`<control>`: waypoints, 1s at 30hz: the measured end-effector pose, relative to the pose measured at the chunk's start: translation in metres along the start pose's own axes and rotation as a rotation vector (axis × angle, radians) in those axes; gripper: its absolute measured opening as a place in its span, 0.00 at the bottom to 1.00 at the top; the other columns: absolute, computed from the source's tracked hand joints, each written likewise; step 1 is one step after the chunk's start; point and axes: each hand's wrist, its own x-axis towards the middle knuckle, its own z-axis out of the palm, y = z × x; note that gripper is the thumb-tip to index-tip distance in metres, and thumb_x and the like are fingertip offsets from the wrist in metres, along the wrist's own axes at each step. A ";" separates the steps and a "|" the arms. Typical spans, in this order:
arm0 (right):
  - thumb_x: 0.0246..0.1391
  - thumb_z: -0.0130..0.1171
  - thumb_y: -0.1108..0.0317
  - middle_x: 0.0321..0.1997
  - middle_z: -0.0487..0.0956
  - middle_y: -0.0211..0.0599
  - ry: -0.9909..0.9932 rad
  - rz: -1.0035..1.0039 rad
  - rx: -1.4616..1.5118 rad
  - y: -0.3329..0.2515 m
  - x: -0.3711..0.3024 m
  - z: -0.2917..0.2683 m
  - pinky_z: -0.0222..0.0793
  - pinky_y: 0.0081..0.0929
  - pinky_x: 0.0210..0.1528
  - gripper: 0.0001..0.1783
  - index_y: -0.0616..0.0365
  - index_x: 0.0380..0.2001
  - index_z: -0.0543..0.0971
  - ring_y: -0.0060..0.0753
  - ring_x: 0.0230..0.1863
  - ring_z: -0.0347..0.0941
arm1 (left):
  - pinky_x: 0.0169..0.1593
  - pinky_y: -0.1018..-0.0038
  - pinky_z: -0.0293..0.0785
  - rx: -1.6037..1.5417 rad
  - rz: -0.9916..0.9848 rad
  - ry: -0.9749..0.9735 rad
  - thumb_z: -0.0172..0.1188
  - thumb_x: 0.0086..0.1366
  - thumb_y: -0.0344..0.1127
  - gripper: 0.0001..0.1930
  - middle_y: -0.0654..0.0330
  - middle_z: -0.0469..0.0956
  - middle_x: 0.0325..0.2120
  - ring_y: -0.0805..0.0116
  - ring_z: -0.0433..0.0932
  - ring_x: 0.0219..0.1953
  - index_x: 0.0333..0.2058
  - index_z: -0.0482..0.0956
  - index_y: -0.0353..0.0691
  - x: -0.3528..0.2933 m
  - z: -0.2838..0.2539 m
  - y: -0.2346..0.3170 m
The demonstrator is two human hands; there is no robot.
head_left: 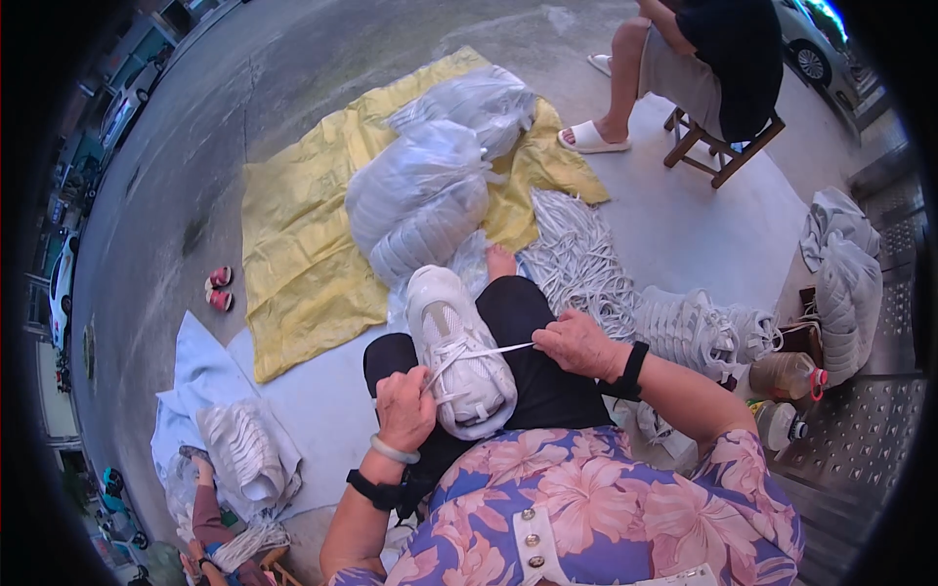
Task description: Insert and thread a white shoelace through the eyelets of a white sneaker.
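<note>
A white sneaker (455,342) rests on my lap between my thighs, its toe pointing away from me. White shoelace (503,349) crosses its upper. My right hand (582,344), to the right of the shoe, pinches one lace end, which is stretched taut from the eyelets. On the shoe's left side my left hand (405,406) is closed with fingertips at the lacing, gripping the other part of the lace. My left hand's fingers partly hide the lace there.
Clear plastic bags of shoes (420,200) lie on a yellow sheet (293,244) ahead. A heap of white laces (583,259) and a row of white shoes (684,327) are at the right, near bottles (782,376). Another person sits on a wooden stool (723,151); more shoes (244,449) lie left.
</note>
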 end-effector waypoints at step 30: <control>0.60 0.47 0.64 0.45 0.74 0.42 0.216 0.651 -1.018 0.285 -0.462 -0.544 0.66 0.26 0.47 0.14 0.58 0.46 0.73 0.36 0.45 0.72 | 0.41 0.68 0.69 0.329 -0.414 0.094 0.57 0.51 0.29 0.06 0.55 0.78 0.33 0.56 0.75 0.37 0.29 0.77 0.35 -0.165 -0.260 -0.272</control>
